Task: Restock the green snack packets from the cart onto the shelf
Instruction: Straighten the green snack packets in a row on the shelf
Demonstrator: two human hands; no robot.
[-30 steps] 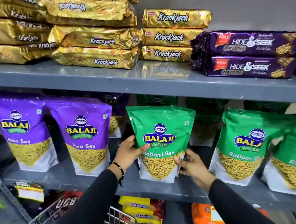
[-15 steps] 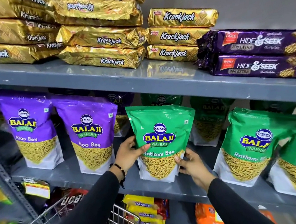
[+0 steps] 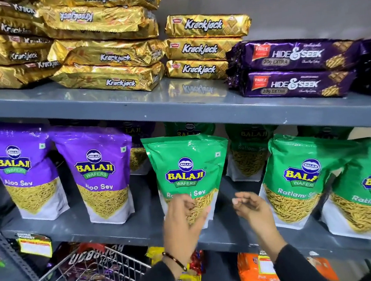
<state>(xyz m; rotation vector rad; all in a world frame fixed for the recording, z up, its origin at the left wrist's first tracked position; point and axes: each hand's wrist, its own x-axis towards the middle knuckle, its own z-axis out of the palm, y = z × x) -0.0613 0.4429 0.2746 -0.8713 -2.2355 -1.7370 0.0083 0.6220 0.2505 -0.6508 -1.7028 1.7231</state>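
Packet (image 3: 189, 174) stands at centre frame, light and crinkly; grip its sides. Left hand (image 3: 184, 223), right hand (image 3: 253, 208): fingers loose, empty.

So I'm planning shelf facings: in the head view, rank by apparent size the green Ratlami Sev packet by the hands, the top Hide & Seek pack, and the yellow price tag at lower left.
1. Green Ratlami Sev packet, though nearness inflates it.
2. Top Hide & Seek pack.
3. Yellow price tag, clearly smallest.
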